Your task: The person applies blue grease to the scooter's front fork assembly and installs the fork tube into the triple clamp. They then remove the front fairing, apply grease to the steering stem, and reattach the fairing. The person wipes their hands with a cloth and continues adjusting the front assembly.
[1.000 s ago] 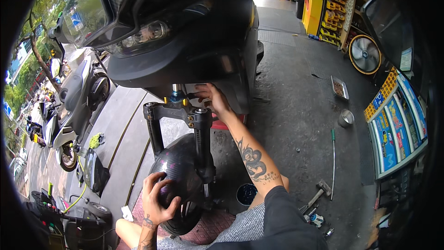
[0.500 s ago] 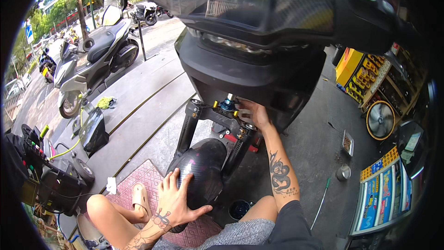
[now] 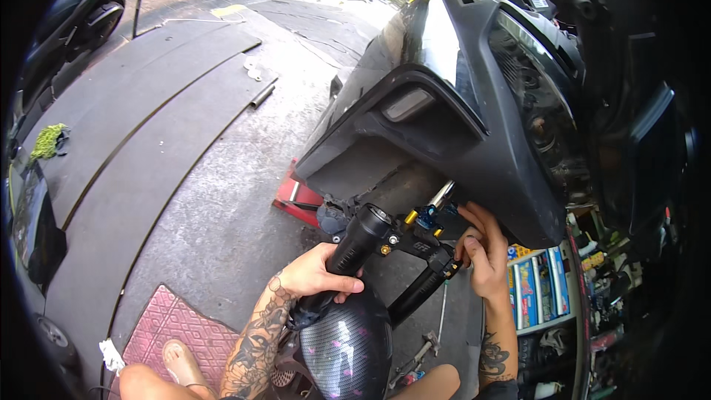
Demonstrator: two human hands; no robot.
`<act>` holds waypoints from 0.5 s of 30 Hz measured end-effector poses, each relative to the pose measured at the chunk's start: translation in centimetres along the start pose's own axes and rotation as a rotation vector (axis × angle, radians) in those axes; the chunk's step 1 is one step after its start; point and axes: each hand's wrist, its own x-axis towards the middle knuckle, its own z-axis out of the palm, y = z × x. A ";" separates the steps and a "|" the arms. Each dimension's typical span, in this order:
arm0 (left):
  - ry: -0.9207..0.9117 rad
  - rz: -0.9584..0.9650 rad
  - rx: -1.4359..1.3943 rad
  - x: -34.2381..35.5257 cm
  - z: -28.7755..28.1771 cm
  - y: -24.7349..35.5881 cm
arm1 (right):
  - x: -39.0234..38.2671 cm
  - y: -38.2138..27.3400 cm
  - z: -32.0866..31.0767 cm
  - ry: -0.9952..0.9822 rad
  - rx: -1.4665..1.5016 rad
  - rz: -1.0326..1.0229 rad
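Note:
My left hand (image 3: 320, 274) is wrapped around the black left fork leg (image 3: 364, 228) of a scooter, thumb across its front. My right hand (image 3: 483, 248) is beside the top of the right fork leg (image 3: 418, 289), fingers loosely bent and apart; I cannot tell how firmly they touch it. Between the legs lies a black fork clamp (image 3: 415, 243) with gold bolts and a blue anodised fitting (image 3: 427, 216). A shiny metal stem (image 3: 443, 194) rises from there under the black front fairing (image 3: 437, 130). Below my left hand sits a carbon-patterned front fender (image 3: 346, 348).
A red stand (image 3: 296, 200) is on the floor behind the fork. A pink mat (image 3: 174, 326) lies under my foot. Parked scooters (image 3: 89, 15) stand at far left, near a green cloth (image 3: 49, 141). Shelves with blue boxes (image 3: 539, 289) stand at right.
My left hand has gone from resting spread on the fender to gripping the left fork leg. The fork and fairing now appear turned and tilted. My right hand stays by the right fork top.

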 end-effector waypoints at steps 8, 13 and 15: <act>0.103 0.048 0.260 0.5 -0.3 0.5 | 4.6 -7.0 3.6 -0.219 -0.481 0.295; 0.081 -0.006 0.149 0.8 -0.7 0.2 | 7.8 -9.3 6.6 -0.303 -0.708 0.484; 0.082 0.022 0.138 0.8 -0.8 0.0 | 8.5 -9.7 7.2 -0.335 -0.807 0.531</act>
